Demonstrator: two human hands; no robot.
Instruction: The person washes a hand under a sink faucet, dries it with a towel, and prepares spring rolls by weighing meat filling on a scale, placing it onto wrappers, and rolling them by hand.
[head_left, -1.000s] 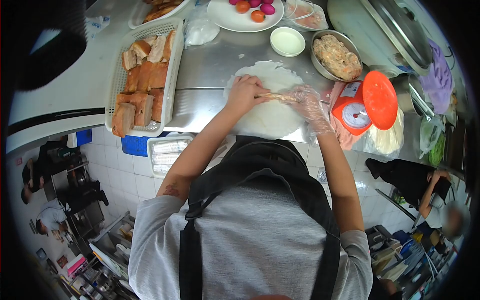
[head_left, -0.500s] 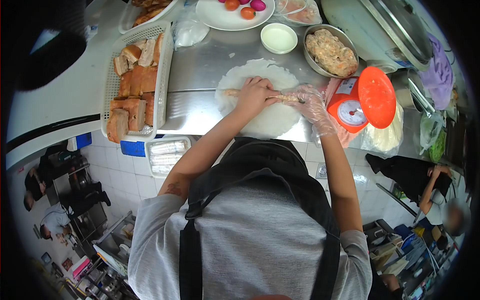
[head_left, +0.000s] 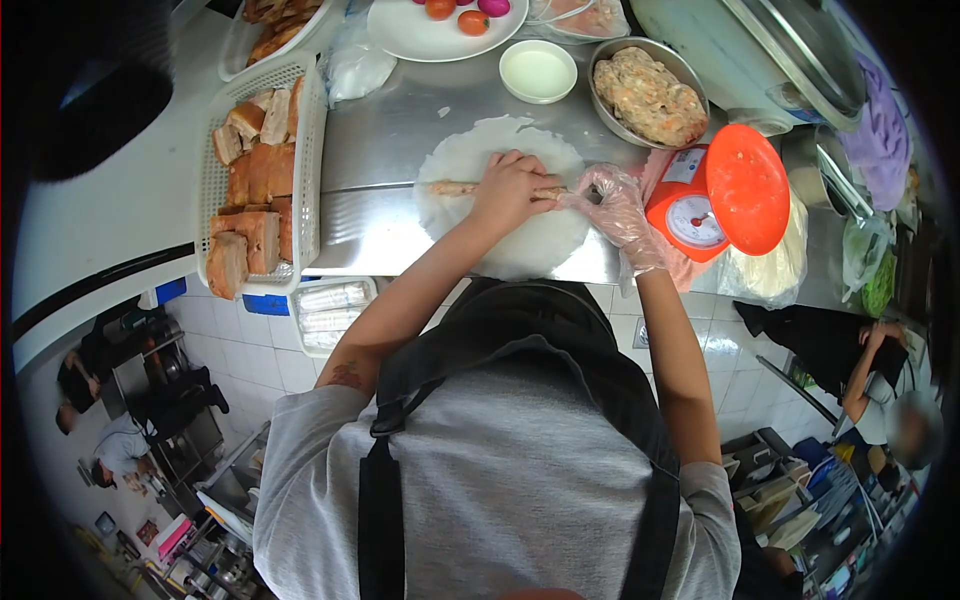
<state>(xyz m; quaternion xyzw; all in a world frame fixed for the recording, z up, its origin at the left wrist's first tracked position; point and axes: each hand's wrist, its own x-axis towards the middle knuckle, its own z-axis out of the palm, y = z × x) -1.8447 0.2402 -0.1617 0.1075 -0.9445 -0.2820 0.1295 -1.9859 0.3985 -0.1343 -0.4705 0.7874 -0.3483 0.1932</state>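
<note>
A thin, whitish round sheet [head_left: 540,245] lies flat on the steel worktop. Across its middle runs a narrow strip of minced filling [head_left: 452,188]. My left hand [head_left: 512,192], bare, curls over this strip, its fingers closed on the right part of it. In a clear plastic glove, my right hand [head_left: 622,212] pinches at the strip's right end, thumb and forefinger forming a ring. The glove hides part of the sheet's right edge. A metal bowl [head_left: 697,132] of similar minced filling stands behind my right hand. Close to its right is a red kitchen scale [head_left: 692,215].
On the left, a white basket [head_left: 309,170] holds roasted meat pieces. Behind are a small bowl of pale liquid [head_left: 538,72] and a white plate [head_left: 400,40] with small tomatoes. A large lidded pot [head_left: 700,45] occupies the back right. People work at the room's sides.
My right hand has shifted slightly, its thumb and forefinger now forming a ring at the strip's end. My left hand stays on the strip. The whole view has shifted slightly left.
</note>
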